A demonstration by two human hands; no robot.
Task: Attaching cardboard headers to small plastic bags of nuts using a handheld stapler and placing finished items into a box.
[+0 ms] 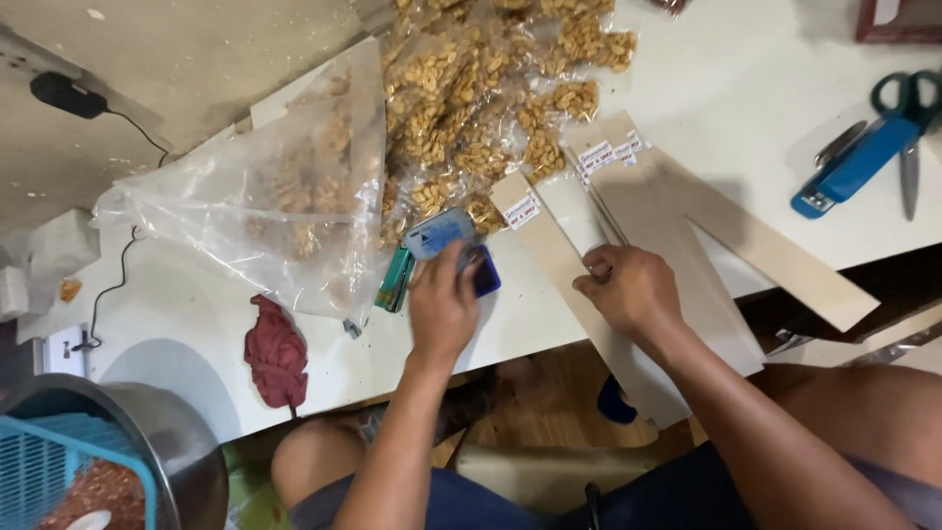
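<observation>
My left hand grips a small blue stamp above a dark blue ink pad near the table's front edge. My right hand is closed on a long pale cardboard strip that bears a small white label at its far end. More labelled strips lie fanned out to the right of it. A heap of small clear packets of peanuts lies just beyond both hands.
A large clear plastic bag of snacks lies at left, with a green stapler by it. A red cloth sits near the front edge. A blue stapler and scissors are far right. A steel bowl with a teal basket is lower left.
</observation>
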